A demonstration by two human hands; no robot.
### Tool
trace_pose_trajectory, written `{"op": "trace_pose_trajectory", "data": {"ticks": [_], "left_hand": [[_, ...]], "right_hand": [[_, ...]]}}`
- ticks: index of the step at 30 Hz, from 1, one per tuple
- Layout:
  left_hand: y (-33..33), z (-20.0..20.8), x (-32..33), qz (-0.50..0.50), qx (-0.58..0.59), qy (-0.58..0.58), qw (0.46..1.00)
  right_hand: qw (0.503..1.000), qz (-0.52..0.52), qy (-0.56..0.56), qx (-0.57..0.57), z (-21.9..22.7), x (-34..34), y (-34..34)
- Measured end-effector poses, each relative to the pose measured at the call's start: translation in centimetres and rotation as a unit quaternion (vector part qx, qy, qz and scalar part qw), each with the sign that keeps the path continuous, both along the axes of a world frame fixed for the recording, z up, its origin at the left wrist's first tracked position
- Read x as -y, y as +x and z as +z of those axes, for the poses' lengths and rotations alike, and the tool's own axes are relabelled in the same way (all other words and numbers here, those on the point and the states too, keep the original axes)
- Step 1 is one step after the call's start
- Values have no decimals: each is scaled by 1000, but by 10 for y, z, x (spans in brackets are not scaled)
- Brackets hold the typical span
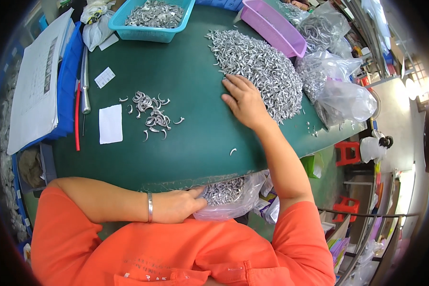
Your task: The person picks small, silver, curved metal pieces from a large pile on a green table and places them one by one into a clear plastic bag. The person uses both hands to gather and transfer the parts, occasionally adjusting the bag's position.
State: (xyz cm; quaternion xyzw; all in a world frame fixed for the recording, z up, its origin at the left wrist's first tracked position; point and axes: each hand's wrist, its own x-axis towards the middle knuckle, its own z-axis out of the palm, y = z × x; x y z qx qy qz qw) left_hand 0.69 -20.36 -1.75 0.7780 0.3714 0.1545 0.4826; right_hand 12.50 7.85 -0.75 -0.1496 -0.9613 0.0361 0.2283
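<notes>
My right hand [245,101] lies palm down at the near left edge of a big pile of small curved silver metal pieces [257,66], its fingers stretched out and the fingertips touching the pile. At the front edge of the table, my left hand [178,206] grips the left rim of a clear plastic bag [224,212]. More of the same silver pieces [226,189] fill that bag. A smaller heap of larger curved pieces [152,112] rests left of the middle of the green table [190,148]. One loose curved piece [233,151] sits between my hands.
A blue basket [148,34] of metal parts stands at the back left, and a purple basket [274,28] behind the pile. Filled plastic bags [338,100] line the right side. Papers [110,124], a red stick [77,117] and a blue tray [66,95] are at left.
</notes>
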Motion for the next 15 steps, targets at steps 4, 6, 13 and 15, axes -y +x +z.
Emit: {"op": "trace_pose_trajectory", "data": {"ticks": [4,6,13,15], "left_hand": [[3,-14,10,30,23,37,999],[3,-14,9,31,26,22,999],[0,-4,10,47,28,67,996],[0,-6,10,42,31,67,996]], "right_hand": [[986,53,-153,33,15,26,28],[979,47,-196,13,18,31,49],[927,-23,-368,-65,9,76,97],[918,-96,-351,-158,8,82,107]]}}
